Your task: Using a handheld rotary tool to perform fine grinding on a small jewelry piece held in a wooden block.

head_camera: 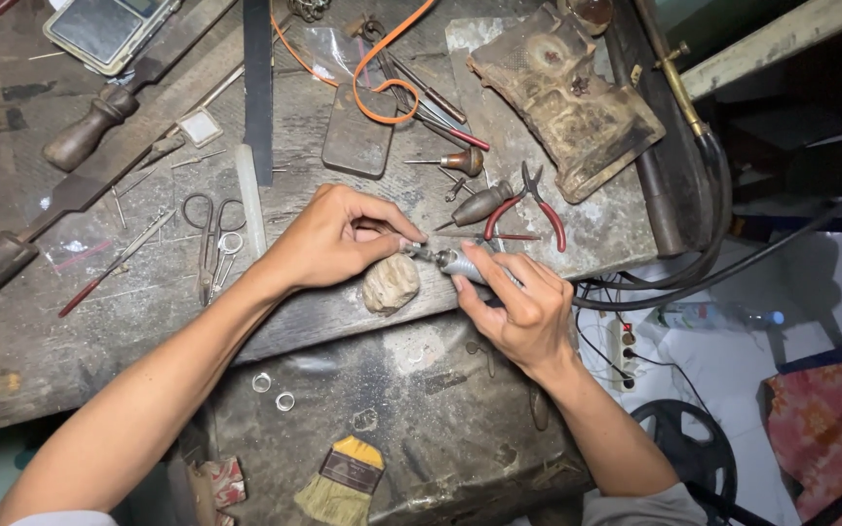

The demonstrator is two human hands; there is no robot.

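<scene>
My left hand (pixel 335 237) pinches a small metal piece (pixel 409 245) between thumb and fingertips, just above a pale worn block (pixel 389 283) at the bench's front edge. My right hand (pixel 518 302) grips a silver rotary handpiece (pixel 457 263) like a pen. Its tip touches the small piece held by the left hand. A black cable (pixel 694 278) runs from the handpiece off to the right. What the small piece is exactly is too small to tell.
The wooden bench (pixel 70 331) holds red-handled pliers (pixel 538 200), scissors (pixel 211 229), wooden-handled tools (pixel 85 136), an orange strap (pixel 382 68) and a charred block (pixel 567 93). Two silver rings (pixel 273 392) and a brush (pixel 341 477) lie on the lower tray. A power strip (pixel 624 351) sits below right.
</scene>
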